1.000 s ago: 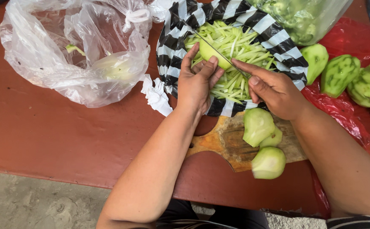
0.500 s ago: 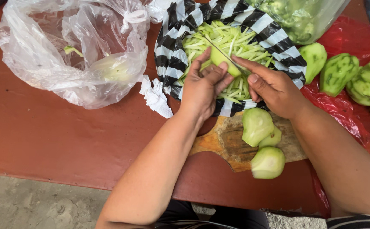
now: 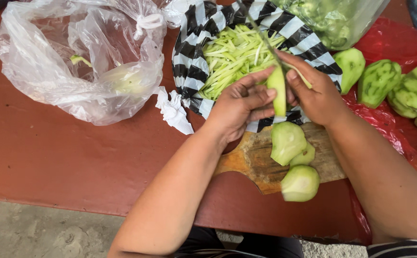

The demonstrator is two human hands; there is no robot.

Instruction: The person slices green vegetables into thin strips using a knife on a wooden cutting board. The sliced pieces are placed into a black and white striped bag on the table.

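Pale green fruit slice [image 3: 279, 91]: upright, long axis vertical, pinched in left hand [image 3: 239, 107] grip above striped bag of green shreds [image 3: 232, 57]; right hand [image 3: 316, 93] closed on knife [image 3: 266, 40], blade slanting up-left onto the slice; peeled halves [image 3: 289, 143] on wooden board [image 3: 256, 162], red counter [image 3: 51, 143].

Food-prep spot: cutting board [image 3: 261, 165], shredded green fruit [image 3: 232, 57]

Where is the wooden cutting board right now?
In the head view, the wooden cutting board lies on the red table at lower centre, under the person's wrists, just below the black-and-white striped bag of green strips, with three peeled green pieces on it.
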